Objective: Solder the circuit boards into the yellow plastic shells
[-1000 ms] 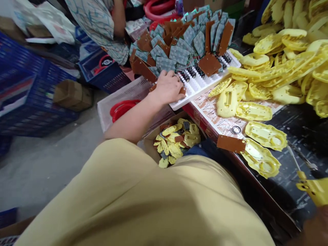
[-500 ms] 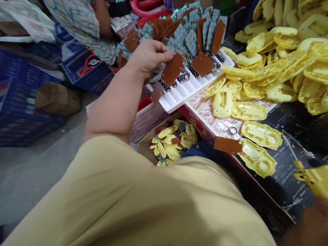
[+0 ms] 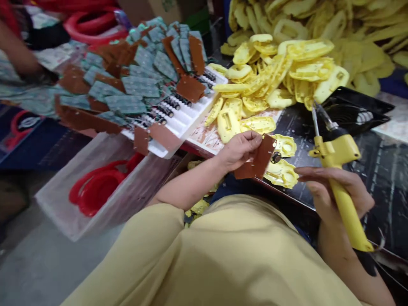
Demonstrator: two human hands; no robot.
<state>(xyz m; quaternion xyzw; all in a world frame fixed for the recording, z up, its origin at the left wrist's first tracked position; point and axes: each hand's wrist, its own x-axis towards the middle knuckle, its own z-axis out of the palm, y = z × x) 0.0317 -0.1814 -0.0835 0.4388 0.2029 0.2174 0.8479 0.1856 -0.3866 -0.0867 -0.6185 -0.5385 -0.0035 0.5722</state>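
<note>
My left hand [image 3: 239, 148] pinches a brown circuit board [image 3: 256, 159] at the table's near edge, with a small round speaker [image 3: 276, 158] dangling at its right side. Just right of the board lie two yellow plastic shells [image 3: 282, 173], one behind the other. My right hand [image 3: 333, 193] grips a yellow soldering iron [image 3: 341, 187] by its handle, tip pointing up and away. A white tray [image 3: 188, 121] to the left carries many brown and green circuit boards [image 3: 137, 85].
A large heap of yellow plastic shells [image 3: 296, 59] fills the back of the dark table [image 3: 385, 170]. A translucent bin [image 3: 105, 187] with red rings stands on the floor at left. Another person's arm [image 3: 15, 55] shows at the far left.
My left hand has carried a brown board from the white tray over to the yellow shells near me. My right hand with the soldering iron has come up into view. The view swung right.
</note>
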